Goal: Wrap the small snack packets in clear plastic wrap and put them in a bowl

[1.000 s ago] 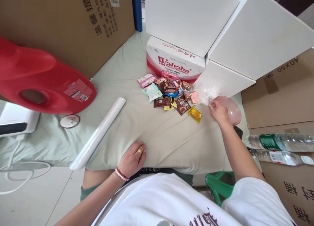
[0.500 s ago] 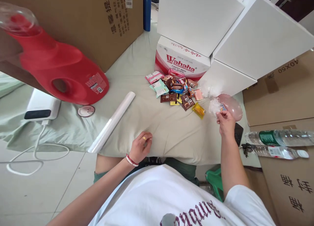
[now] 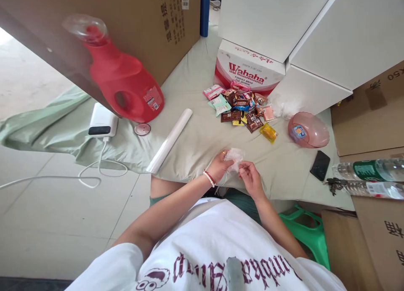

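A small crumpled clear plastic bag (image 3: 234,155) is held between both hands just above the near edge of the pale green cloth (image 3: 195,139). My left hand (image 3: 219,166) pinches its left side, and my right hand (image 3: 249,176) grips its right side with closed fingers. Beyond them lies a heap of wrapped snacks and candies (image 3: 240,110). To the right of that heap a pink translucent bowl (image 3: 307,130) rests on the cloth with a small blue-labelled item in it. More crumpled clear plastic (image 3: 284,106) lies behind the bowl.
A white roll (image 3: 169,140), a red detergent jug (image 3: 123,78), a white power bank (image 3: 101,123) with its cable and a small round lid (image 3: 142,129) lie at left. A Wahaha box (image 3: 249,72) and white boxes stand behind. A black phone (image 3: 320,165), water bottles (image 3: 366,177) and a green stool (image 3: 307,234) are at right.
My right hand has come back from beside the pink bowl to the near edge with a clear plastic bag. My left hand rose off the cloth and took hold of the bag too.
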A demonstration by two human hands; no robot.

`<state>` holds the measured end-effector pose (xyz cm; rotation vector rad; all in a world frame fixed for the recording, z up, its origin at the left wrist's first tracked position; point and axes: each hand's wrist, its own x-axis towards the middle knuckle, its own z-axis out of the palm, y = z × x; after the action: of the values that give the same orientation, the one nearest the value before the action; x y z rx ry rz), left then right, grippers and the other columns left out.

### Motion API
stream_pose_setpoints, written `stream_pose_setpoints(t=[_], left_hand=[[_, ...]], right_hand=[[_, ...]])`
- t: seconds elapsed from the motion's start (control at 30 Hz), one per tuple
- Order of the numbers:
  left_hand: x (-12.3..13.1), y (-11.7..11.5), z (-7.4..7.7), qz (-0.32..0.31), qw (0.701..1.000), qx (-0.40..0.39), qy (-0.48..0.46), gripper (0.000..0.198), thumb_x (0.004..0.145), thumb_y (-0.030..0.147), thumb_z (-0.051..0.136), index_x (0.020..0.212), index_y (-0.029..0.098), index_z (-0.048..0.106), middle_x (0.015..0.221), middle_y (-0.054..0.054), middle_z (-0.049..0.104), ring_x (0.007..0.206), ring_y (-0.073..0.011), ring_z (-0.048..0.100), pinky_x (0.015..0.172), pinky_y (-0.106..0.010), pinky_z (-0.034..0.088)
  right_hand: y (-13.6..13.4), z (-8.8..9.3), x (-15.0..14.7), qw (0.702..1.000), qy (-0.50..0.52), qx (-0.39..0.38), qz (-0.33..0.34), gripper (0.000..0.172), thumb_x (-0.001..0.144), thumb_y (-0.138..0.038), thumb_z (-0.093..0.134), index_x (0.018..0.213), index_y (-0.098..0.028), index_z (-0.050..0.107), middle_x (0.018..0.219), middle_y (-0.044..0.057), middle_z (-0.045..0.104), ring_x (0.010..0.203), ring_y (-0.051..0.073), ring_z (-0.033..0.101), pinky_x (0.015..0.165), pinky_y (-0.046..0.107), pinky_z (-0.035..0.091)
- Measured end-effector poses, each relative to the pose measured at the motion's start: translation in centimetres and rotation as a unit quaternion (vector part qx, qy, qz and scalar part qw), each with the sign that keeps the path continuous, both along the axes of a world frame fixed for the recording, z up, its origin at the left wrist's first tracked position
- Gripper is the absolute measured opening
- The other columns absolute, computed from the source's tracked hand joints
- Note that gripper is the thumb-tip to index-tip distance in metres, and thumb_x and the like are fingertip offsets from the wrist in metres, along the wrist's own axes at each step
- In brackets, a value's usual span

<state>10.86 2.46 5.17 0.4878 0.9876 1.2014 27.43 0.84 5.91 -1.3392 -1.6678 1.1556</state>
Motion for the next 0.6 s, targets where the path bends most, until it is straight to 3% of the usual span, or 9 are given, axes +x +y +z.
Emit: stream_pose_setpoints(t=[0.17,0.27,0.37,0.5,0.6], left_hand=[[-1.0,-1.5,0.1,0.062,0.998,0.019,0.003,0.044,0.072,0.052,0.087,0.090,0.018,0.066,0.083,-0.001,0.069,0.075,-0.0155,0.062,0.075,-0.029,0.050],[-2.7,-1.7,-0.2,0.105,0.994,-0.013,-0.014,0.051,0.071,0.064,0.084,0.086,0.019,0.064,0.077,-0.001,0.068,0.071,-0.0160,0.063,0.070,-0.030,0.050],[-4.8,-1.9,-0.3,0.097,0.993,-0.055,-0.027,0.059,0.066,0.071,0.085,0.079,0.017,0.064,0.071,-0.003,0.068,0.069,-0.0178,0.066,0.065,-0.029,0.050],[-6.1,-2.6,0.0,0.032,0.996,-0.040,-0.076,0.052,0.065,0.054,0.093,0.090,0.017,0.065,0.083,-0.004,0.072,0.076,-0.0190,0.071,0.072,-0.032,0.056],[-5.9,-3.1,0.3,0.028,0.996,-0.021,-0.084,0.055,0.062,0.037,0.097,0.099,0.021,0.060,0.094,0.000,0.071,0.081,-0.0166,0.071,0.078,-0.032,0.058]], right_hand=[[0.5,0.0,-1.5,0.997,-0.016,-0.025,-0.071,0.028,0.082,-0.051,0.074,0.086,-0.025,0.065,0.079,0.000,0.061,0.066,0.015,0.051,0.067,0.029,0.048],[0.7,0.3,-1.7,0.983,0.112,-0.105,-0.101,0.034,0.076,-0.055,0.078,0.083,-0.025,0.064,0.077,-0.001,0.060,0.068,0.014,0.051,0.065,0.027,0.047],[0.9,0.7,-1.3,0.949,0.217,-0.208,-0.094,0.038,0.068,-0.052,0.085,0.083,-0.024,0.064,0.075,-0.003,0.059,0.066,0.013,0.051,0.062,0.026,0.046],[0.9,1.2,-0.5,0.913,0.297,-0.265,-0.085,0.037,0.066,-0.045,0.088,0.082,-0.024,0.062,0.076,-0.003,0.061,0.067,0.013,0.055,0.061,0.026,0.048],[1.0,1.5,-0.4,0.899,0.332,-0.274,-0.082,0.041,0.071,-0.055,0.085,0.087,-0.026,0.061,0.089,0.000,0.069,0.073,0.016,0.061,0.067,0.030,0.053]])
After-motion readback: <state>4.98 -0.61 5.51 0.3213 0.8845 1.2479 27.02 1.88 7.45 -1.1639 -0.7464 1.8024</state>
